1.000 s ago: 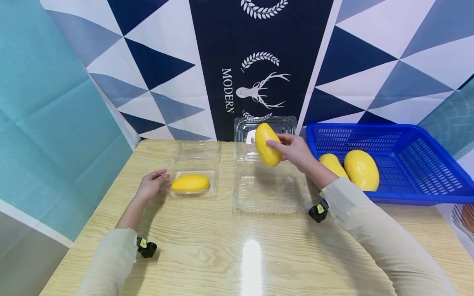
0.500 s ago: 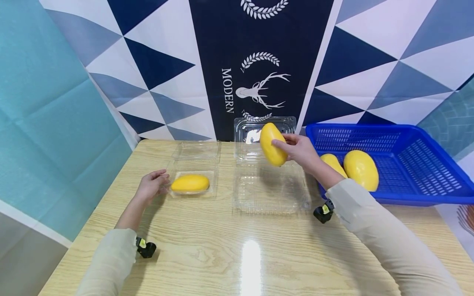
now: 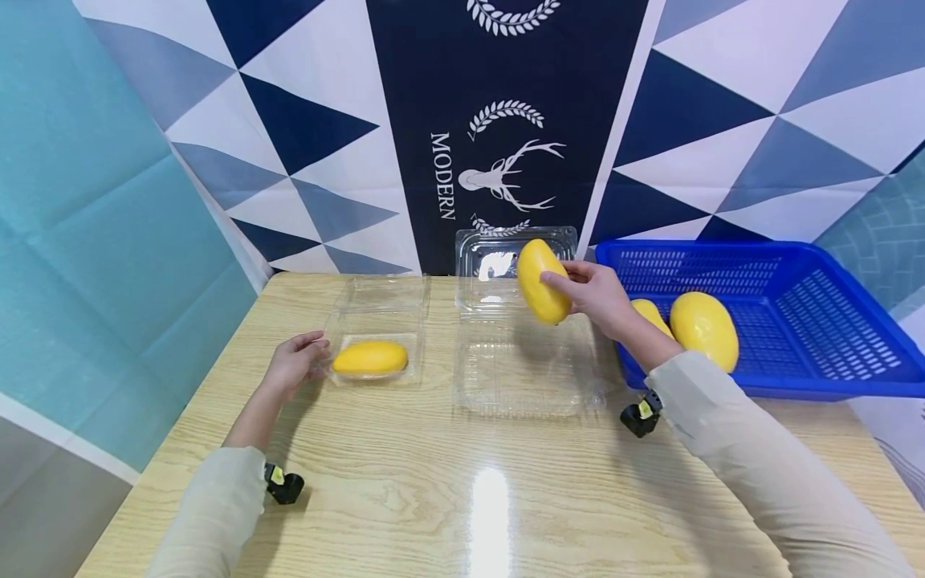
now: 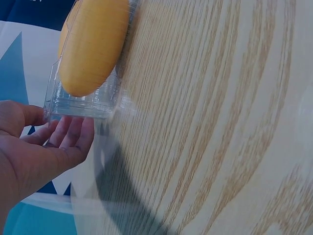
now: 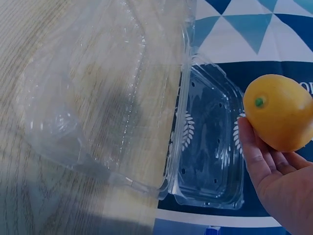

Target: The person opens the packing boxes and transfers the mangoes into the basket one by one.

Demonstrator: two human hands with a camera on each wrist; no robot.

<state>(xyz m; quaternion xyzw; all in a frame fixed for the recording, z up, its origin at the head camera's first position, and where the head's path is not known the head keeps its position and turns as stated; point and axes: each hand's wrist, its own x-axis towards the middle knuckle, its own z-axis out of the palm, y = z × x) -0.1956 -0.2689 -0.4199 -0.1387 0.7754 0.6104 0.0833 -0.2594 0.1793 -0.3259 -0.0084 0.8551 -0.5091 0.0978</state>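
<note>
My right hand [image 3: 596, 297] holds a yellow mango [image 3: 543, 281] in the air above a large clear plastic clamshell box [image 3: 520, 377], whose lid stands up against the wall. The right wrist view shows the green stem spot of this mango [image 5: 281, 112], with the fingers under it. Over on the left, a second mango [image 3: 371, 358] lies in a smaller clear plastic box [image 3: 415, 325] with its lid raised. My left hand [image 3: 295, 365] pinches that box's near-left edge, thumb on the rim and fingers against the side [image 4: 80, 110].
To the right sits a blue perforated basket [image 3: 817, 321] with two more mangoes [image 3: 704, 329] in it, one partly behind my forearm. A patterned cloth [image 3: 513, 96] hangs behind the wooden table [image 3: 405, 482]. Each wrist wears a small black camera [image 3: 285, 486].
My right hand has shifted a little to the right with the mango, towards the basket. The left hand and the small box have stayed in place.
</note>
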